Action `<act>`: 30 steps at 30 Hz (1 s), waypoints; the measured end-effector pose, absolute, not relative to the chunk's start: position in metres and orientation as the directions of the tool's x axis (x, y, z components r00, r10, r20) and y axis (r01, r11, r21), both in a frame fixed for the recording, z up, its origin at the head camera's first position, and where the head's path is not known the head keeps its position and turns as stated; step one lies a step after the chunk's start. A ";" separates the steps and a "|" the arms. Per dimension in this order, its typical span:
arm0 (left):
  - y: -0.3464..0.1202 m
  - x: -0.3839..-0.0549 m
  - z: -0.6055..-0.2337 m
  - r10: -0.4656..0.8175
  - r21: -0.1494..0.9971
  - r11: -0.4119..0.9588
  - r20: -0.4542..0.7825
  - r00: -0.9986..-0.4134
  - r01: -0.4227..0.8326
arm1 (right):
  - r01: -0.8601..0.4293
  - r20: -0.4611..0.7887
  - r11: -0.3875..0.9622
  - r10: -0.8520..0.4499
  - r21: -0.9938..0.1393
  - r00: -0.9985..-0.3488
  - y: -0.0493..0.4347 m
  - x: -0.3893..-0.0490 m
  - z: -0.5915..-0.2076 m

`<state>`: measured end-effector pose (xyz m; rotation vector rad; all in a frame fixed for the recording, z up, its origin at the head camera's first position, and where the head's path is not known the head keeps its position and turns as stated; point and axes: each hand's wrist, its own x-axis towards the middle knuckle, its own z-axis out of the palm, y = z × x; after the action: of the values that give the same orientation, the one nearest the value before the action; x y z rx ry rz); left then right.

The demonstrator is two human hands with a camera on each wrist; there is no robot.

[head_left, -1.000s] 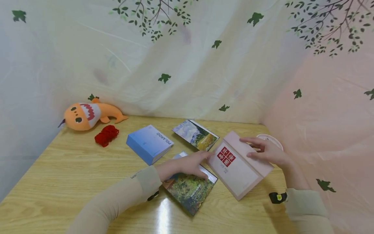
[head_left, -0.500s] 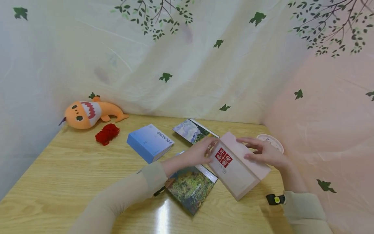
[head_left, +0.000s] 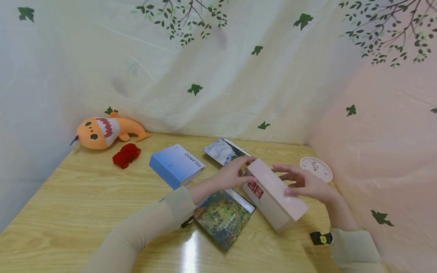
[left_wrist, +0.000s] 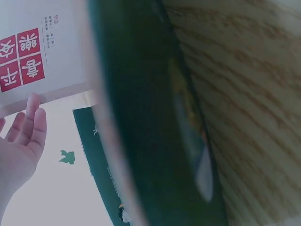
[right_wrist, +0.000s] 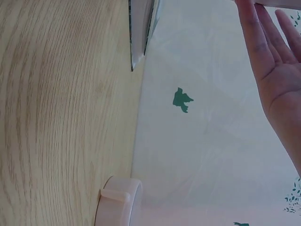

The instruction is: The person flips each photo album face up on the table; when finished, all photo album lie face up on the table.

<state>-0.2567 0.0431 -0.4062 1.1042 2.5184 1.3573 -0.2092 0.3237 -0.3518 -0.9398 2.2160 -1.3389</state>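
A thick pale pink box [head_left: 278, 193], with a red square of white characters on its front, is tilted between my two hands over the table. My left hand [head_left: 232, 178] pinches its left end, thumb on the printed front and fingers at the back edge. My right hand [head_left: 308, 185] holds the wide plain side, thumb on that face and fingers at its far edge. In the left wrist view, fingertips meet the edge of the printed box [left_wrist: 66, 70]. In the right wrist view the right hand [right_wrist: 282, 84] has long, nearly straight fingers touching the box at the top.
A floral photo album [head_left: 225, 220] lies in front of my left hand. Behind are another painted-cover album [head_left: 222, 151] and a blue POLAROID box [head_left: 175, 165]. Red yarn [head_left: 126, 155] and an orange plush shark [head_left: 106, 132] sit left. A pink clock [head_left: 322, 168] stands right.
My left hand has moved from over the floral album to the pink box's left end and taken hold. The box has turned, so its plain side faces up and its printed front shows less.
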 end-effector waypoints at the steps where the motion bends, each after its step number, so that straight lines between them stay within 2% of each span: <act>1: 0.042 -0.257 -0.406 0.627 0.753 0.342 0.262 -0.734 0.561 | -0.334 0.011 0.304 -0.724 -0.892 -0.690 0.325 -0.208 -0.352; 9: 0.031 -0.261 -0.402 0.697 0.784 0.276 0.235 -0.678 0.556 | -0.266 -0.004 0.202 -0.804 -0.942 -0.595 0.330 -0.203 -0.356; 13: 0.028 -0.263 -0.400 0.725 0.774 0.266 0.232 -0.649 0.574 | -0.298 0.006 0.201 -0.820 -0.933 -0.573 0.331 -0.200 -0.357; 17: 0.028 -0.263 -0.396 0.731 0.776 0.265 0.225 -0.644 0.573 | -0.349 0.063 0.144 -0.852 -0.926 -0.519 0.334 -0.199 -0.359; 22: 0.029 -0.262 -0.394 0.724 0.768 0.301 0.202 -0.659 0.565 | -0.294 0.110 0.026 -0.893 -0.955 -0.435 0.342 -0.197 -0.367; 25: 0.031 -0.262 -0.392 0.711 0.765 0.313 0.204 -0.673 0.563 | -0.274 0.119 0.002 -0.898 -0.962 -0.424 0.345 -0.194 -0.372; 30: 0.033 -0.261 -0.391 0.683 0.760 0.315 0.235 -0.692 0.569 | -0.292 0.125 0.016 -0.881 -0.956 -0.457 0.348 -0.191 -0.372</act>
<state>-0.2608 0.0325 -0.3910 1.1685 2.4394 1.3242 -0.1915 0.3479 -0.3715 -1.1983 1.7754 -1.4605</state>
